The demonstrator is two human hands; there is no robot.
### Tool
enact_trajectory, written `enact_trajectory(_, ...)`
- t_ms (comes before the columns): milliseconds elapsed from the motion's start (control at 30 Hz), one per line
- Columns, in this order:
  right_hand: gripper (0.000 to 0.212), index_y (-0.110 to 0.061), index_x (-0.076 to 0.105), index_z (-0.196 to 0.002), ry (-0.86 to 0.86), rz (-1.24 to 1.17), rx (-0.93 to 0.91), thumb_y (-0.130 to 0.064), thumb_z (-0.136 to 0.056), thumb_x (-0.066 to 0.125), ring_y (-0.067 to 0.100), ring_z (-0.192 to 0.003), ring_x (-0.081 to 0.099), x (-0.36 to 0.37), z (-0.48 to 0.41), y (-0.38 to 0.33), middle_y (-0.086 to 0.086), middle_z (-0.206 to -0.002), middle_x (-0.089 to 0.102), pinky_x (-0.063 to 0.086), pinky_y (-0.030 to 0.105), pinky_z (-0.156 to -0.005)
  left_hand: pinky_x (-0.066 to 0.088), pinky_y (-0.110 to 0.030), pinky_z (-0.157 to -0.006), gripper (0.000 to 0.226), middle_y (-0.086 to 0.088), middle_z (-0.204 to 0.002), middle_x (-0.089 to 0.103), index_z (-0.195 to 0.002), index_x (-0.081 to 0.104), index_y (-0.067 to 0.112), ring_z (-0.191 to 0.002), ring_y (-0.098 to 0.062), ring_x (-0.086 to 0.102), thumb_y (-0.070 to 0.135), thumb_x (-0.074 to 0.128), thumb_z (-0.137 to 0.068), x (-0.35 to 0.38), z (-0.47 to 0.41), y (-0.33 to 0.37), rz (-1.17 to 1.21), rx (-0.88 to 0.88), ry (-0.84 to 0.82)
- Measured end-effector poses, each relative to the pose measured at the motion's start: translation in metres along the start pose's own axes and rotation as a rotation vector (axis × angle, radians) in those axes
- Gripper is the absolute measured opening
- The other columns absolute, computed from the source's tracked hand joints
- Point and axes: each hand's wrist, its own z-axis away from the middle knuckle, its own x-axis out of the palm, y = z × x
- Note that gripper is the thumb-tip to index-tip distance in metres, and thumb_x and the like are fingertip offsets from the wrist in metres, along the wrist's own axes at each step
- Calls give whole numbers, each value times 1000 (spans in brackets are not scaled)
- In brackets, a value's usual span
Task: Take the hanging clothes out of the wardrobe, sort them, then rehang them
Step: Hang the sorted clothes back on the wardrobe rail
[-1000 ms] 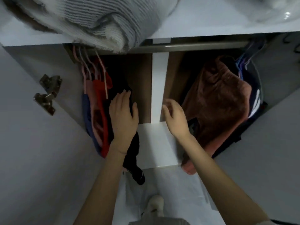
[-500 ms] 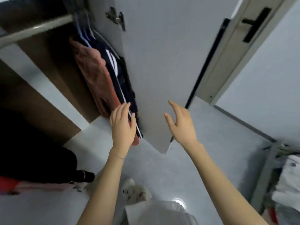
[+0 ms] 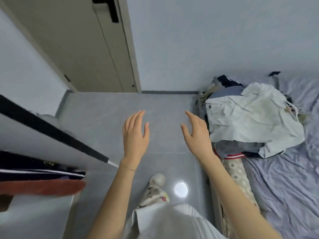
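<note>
Clothes (image 3: 250, 125) lie heaped at the corner of the bed (image 3: 284, 187) on our right, and two more garments show at the left edge. Nearest us, our pale striped trousers (image 3: 172, 221) fill the bottom of the view. One white shoe (image 3: 155, 188) stands on the grey floor (image 3: 103, 118) beside a bright round reflection (image 3: 180, 188). Both our bare forearms reach forward over the floor. Our left hand (image 3: 135, 133) is open, fingers straight and close together, thumb apart, holding nothing. Our right hand (image 3: 196, 133) is also empty, with fingers loosely spread and slightly bent, just beside the heap; we cannot tell whether it touches the cloth.

At the left, a dark garment (image 3: 43, 171) with a white stripe and a rust-red garment (image 3: 43, 187) below it jut in from the edge, both blurred. Just above them runs a grey panel (image 3: 25, 135) with a black edge.

On top of the heap lies a pale crumpled garment (image 3: 245, 118) with a small dark label (image 3: 209, 106), its writing too small for us to read. Under it we see grey and dark blue cloth and a red-and-white striped hem (image 3: 233, 156). The bed's lilac sheet is wrinkled.

Farthest off, a beige door (image 3: 77, 49) carries a black handle (image 3: 110, 9), and a grey skirting (image 3: 170, 92) runs along the pale wall (image 3: 207, 40)
</note>
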Motion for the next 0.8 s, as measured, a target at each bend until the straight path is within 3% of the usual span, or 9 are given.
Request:
enact_trajectory(233, 47, -10, 44, -144, 123, 5, 281, -19, -99, 54, 29, -128, 44, -55, -64, 109, 11, -139, 52, 33, 37, -108, 32, -50, -112, 41, -12, -141, 53, -137, 52, 4, -132, -33, 45, 13, 55, -97, 130, -102, 66, 74, 172, -236)
enact_trajectory(500, 49, -14, 40, -147, 308, 36, 531, -21, -100, 50, 28, -133, 39, -124, -144, 210, 8, -146, 46, 31, 36, -110, 27, -43, -116, 43, -6, -146, 48, -142, 47, 10, -137, -28, 39, 20, 51, -100, 265, -229, 162, 86, 383, -470)
enact_trajectory(667, 47, -14, 43, -145, 434, 54, 685, -22, -100, 52, 28, -131, 40, -167, -152, 287, 8, -144, 48, 31, 35, -108, 25, -40, -117, 44, -5, -146, 47, -142, 46, 10, -138, -26, 37, 19, 52, -100, 348, -261, 235, 115, 518, -605)
enact_trajectory(800, 47, -11, 44, -144, 479, 62, 798, -20, -99, 53, 30, -131, 41, -202, -152, 367, 9, -144, 48, 32, 34, -107, 29, -50, -113, 44, -13, -144, 49, -140, 47, 3, -136, -31, 41, 15, 54, -98, 425, -273, 292, 115, 604, -705)
